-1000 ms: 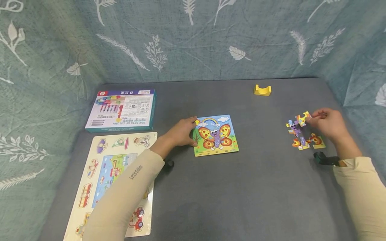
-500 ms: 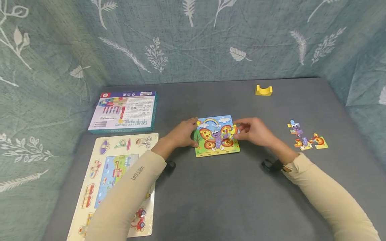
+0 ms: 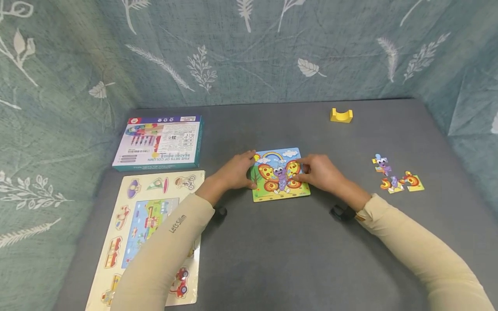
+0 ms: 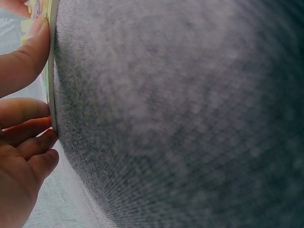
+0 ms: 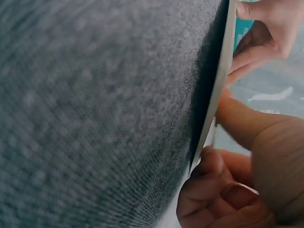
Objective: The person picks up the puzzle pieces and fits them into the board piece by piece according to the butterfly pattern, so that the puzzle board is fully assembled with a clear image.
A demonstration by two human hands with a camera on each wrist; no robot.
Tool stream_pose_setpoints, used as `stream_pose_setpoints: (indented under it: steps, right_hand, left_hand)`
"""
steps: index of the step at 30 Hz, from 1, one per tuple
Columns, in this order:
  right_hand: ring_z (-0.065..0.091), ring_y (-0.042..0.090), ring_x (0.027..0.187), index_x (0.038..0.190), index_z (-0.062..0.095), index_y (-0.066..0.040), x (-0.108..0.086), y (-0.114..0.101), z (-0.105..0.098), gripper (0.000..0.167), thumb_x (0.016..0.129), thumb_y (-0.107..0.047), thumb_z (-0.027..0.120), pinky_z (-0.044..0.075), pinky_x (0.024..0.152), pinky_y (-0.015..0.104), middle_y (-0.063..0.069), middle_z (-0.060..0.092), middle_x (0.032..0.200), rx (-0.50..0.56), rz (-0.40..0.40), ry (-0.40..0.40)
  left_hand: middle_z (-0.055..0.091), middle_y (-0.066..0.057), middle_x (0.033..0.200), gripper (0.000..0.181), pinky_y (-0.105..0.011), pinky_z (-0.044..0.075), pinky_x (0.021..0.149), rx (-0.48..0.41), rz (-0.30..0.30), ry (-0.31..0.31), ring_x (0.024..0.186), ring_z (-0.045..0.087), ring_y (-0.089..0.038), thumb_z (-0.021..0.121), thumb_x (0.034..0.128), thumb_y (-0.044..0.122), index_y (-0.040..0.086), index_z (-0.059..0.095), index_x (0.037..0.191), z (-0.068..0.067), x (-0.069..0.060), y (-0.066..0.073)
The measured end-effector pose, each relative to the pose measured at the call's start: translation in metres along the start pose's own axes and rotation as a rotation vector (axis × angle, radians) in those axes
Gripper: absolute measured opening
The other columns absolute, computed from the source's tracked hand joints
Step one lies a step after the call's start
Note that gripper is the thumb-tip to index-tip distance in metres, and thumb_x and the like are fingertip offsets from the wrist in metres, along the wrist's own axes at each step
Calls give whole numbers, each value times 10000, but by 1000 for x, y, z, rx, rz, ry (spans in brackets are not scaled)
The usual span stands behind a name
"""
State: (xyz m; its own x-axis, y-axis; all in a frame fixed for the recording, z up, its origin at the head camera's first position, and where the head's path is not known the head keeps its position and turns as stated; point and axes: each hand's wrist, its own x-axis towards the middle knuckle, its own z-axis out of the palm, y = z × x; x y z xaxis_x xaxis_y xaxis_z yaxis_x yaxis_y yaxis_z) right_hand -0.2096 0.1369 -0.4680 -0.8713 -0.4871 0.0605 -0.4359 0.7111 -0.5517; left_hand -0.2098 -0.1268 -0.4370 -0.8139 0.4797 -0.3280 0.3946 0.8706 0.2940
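A square butterfly puzzle board (image 3: 271, 196) lies flat on the grey table. My left hand (image 3: 232, 172) holds it at its left edge, the thumb (image 4: 28, 59) on the near part and the fingers by the far corner. Over the butterfly's right wing, my right hand (image 3: 323, 172) pinches a small puzzle piece (image 3: 292, 169) between thumb and forefinger. Only a thin pale edge of that puzzle piece (image 5: 213, 135) shows in the right wrist view. How far the piece sits in the picture cannot be told.
Several loose puzzle pieces (image 3: 394, 183) lie to the right. A yellow arch block (image 3: 341, 115) stands at the back. At left are a boxed bead set (image 3: 157, 142) and a large cream puzzle board (image 3: 128, 207), partly under my left sleeve. A patterned cloth (image 3: 264, 52) hangs behind.
My right hand has carried a puzzle piece from the loose ones at right to the butterfly board and lowered it onto the right wing. The left hand stays at the board's left edge.
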Motion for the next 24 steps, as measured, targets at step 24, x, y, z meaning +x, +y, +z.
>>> stream_pose_setpoints:
  steps: [24]
  right_hand:
    - [402,121,569,1193,683,-56,-3,1,0,433,824,-271,750,325,527,250,25,514,646,-104,-51,-1]
  left_hand:
    - [200,-138,1597,810,-440,205,1206,-27,-19,-6,1476,191,-315,792,788,319,-15,421,1426,0,-1,0]
